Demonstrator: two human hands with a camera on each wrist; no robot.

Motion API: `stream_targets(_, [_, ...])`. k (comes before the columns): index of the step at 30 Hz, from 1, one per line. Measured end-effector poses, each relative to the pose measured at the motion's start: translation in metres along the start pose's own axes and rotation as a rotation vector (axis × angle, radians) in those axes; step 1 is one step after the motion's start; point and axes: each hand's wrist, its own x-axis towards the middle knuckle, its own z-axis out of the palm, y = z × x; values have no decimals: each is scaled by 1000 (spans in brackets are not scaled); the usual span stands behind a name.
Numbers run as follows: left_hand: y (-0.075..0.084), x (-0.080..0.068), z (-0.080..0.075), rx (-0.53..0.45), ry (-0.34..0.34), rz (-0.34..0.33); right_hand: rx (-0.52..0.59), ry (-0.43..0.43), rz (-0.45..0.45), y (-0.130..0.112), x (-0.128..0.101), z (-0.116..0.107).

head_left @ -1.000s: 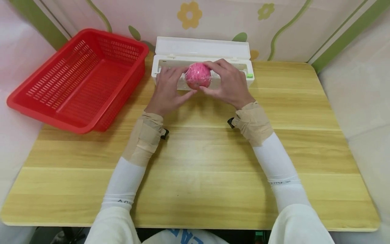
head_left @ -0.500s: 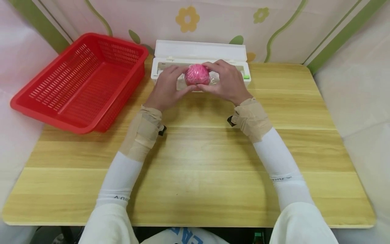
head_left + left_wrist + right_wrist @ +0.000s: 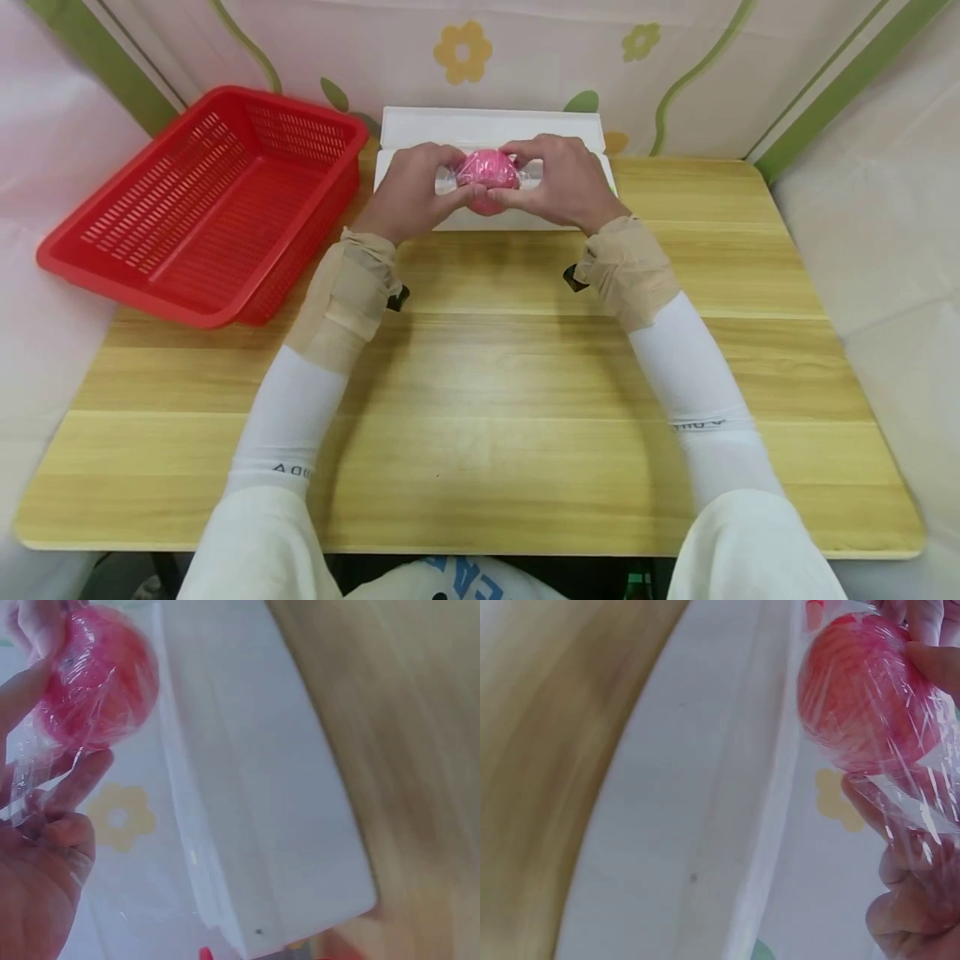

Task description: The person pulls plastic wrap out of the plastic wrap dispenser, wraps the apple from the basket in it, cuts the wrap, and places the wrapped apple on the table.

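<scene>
Both hands hold a round pink-red fruit, apparently an apple [image 3: 487,169], above the front of a white cling film dispenser box [image 3: 491,127]. My left hand [image 3: 411,192] grips its left side and my right hand [image 3: 567,179] its right, the thumbs meeting at the near side. Clear cling film [image 3: 922,799] covers the apple and bunches towards the right palm. More film [image 3: 30,776] gathers beside the left fingers in the left wrist view. The box lid is raised; hands and apple hide much of its inside.
A red plastic basket [image 3: 281,287] with slotted walls stands at the table's left rear. The wooden table [image 3: 487,400] extends in front of the box. A printed curtain [image 3: 540,58] hangs close behind the box.
Both hands have risen slightly and turned over the apple, with thumbs now further onto its near face. Film now shows stretched at both sides of it. The view has shifted slightly.
</scene>
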Motion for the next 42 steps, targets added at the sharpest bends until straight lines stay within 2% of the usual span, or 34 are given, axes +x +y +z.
stream_targets(8, [9,13,-14,-49,-49,-52,70,-64,78,-1,11,-14])
stream_targets(12, [12,18,-19,-55,-72,-88,101,-85,84,2,15,-17])
stream_targets(16, [14,20,-24,-59,-73,-105,117,-106,72,2,19,-21])
stream_targets(20, [16,23,-28,-57,-46,-87,131,-136,79,-1,26,-29])
stream_targets(24, [18,26,-34,-69,-62,-108,136,-160,96,-4,32,-37])
stream_targets(30, [22,31,-43,-79,-96,-137,144,-167,107,-9,39,-47])
stream_targets(37, [27,37,-51,-77,-96,-147,159,-162,135,-13,44,-57])
stream_targets(42, [30,41,-56,-74,-81,-148,154,-140,122,-15,46,-62])
